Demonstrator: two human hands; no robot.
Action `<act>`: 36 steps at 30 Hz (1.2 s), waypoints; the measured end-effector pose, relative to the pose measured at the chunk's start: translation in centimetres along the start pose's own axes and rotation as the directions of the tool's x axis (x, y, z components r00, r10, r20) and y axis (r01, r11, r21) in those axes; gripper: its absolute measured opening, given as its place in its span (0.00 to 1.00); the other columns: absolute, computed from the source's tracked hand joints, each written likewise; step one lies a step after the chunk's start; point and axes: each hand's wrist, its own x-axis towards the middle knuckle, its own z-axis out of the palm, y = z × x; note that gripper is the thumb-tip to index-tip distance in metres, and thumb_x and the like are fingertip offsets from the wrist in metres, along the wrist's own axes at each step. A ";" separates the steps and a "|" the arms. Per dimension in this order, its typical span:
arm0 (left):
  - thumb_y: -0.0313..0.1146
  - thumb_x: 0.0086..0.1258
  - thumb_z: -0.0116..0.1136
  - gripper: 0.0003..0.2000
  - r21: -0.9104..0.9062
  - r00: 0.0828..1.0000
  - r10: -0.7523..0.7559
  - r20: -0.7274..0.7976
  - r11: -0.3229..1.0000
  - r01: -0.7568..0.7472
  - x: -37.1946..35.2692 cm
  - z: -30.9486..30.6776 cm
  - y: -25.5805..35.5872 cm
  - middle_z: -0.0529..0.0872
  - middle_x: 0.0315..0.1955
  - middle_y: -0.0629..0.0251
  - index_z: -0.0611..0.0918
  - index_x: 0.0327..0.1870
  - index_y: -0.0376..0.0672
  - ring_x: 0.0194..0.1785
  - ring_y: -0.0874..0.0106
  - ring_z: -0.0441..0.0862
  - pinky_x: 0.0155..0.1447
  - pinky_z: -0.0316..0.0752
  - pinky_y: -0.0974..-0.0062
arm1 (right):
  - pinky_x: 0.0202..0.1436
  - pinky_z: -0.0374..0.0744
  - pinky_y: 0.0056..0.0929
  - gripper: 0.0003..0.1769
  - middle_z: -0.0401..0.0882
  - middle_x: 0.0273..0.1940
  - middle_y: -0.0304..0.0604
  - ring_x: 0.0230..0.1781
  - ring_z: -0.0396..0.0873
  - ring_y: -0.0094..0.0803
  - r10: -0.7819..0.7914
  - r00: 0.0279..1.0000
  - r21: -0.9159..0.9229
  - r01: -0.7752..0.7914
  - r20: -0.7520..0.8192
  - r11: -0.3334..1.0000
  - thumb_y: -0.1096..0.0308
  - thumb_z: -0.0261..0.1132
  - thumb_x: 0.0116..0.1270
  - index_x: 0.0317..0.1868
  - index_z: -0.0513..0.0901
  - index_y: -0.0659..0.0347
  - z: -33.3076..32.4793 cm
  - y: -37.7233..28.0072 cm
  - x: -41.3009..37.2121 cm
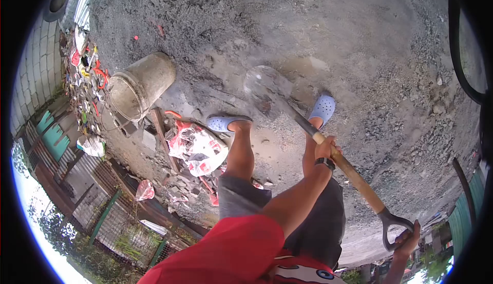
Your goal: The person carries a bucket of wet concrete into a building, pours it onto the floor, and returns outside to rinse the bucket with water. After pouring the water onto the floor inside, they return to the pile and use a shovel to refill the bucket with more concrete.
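Observation:
A shovel with a wooden shaft runs diagonally across the view in front of my legs. My left hand, with a dark band at the wrist, is wrapped round the middle of the shaft. At the lower right, my right hand grips the dark D-shaped handle. The rounded metal blade, coated in grey, lies low over wet grey ground just ahead of my feet. A light blue clog on my right foot is close beside the shovel's neck; the other clog is left of the blade.
A dirty bucket lies tipped on its side to the left. Near it are a torn red-and-white sack, a wooden plank and scattered litter. Gravel spreads on the right; a black hose curves along the right edge.

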 end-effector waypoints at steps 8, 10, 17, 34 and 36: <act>0.30 0.63 0.56 0.07 0.038 0.969 0.196 -0.149 0.981 -0.193 12.8 -9.9 16.6 0.71 0.18 0.63 0.72 0.27 0.42 0.21 0.65 0.73 0.27 0.78 0.62 | 0.12 0.62 0.23 0.16 0.58 0.14 0.30 0.09 0.59 0.19 -0.045 0.972 -0.170 0.085 0.231 0.982 0.54 0.61 0.70 0.28 0.72 0.53 21.4 7.2 -2.5; 0.28 0.65 0.53 0.08 -0.016 0.943 0.326 0.063 0.945 -0.325 9.4 -10.2 29.8 0.70 0.18 0.66 0.70 0.25 0.45 0.23 0.68 0.71 0.32 0.75 0.68 | 0.13 0.62 0.23 0.14 0.61 0.14 0.32 0.11 0.62 0.20 -0.155 0.910 -0.061 0.193 0.384 0.979 0.60 0.60 0.71 0.27 0.72 0.54 31.8 9.6 -6.0; 0.31 0.63 0.57 0.09 0.003 0.923 0.384 -0.027 0.923 -0.384 11.7 -12.1 34.0 0.74 0.20 0.62 0.70 0.25 0.44 0.21 0.63 0.73 0.31 0.78 0.61 | 0.14 0.63 0.27 0.15 0.63 0.15 0.34 0.10 0.62 0.24 -0.082 0.827 -0.036 0.123 0.556 0.992 0.61 0.62 0.68 0.25 0.71 0.55 33.1 8.3 -6.9; 0.30 0.63 0.70 0.15 0.545 0.544 0.776 0.319 0.319 -0.775 -20.4 2.7 36.0 0.81 0.31 0.61 0.76 0.44 0.35 0.30 0.66 0.83 0.36 0.84 0.66 | 0.28 0.73 0.39 0.31 0.66 0.20 0.34 0.19 0.67 0.30 0.572 0.189 -0.143 -0.863 0.798 0.485 0.32 0.58 0.70 0.28 0.70 0.53 22.6 -0.2 -9.5; 0.35 0.65 0.69 0.17 0.629 0.620 0.717 0.318 0.330 -0.704 -21.4 4.4 37.1 0.82 0.32 0.62 0.77 0.47 0.37 0.33 0.67 0.83 0.40 0.84 0.64 | 0.31 0.75 0.40 0.31 0.66 0.21 0.34 0.21 0.69 0.31 0.519 0.173 -0.157 -0.833 0.837 0.530 0.32 0.57 0.71 0.29 0.71 0.54 21.2 -2.2 -10.1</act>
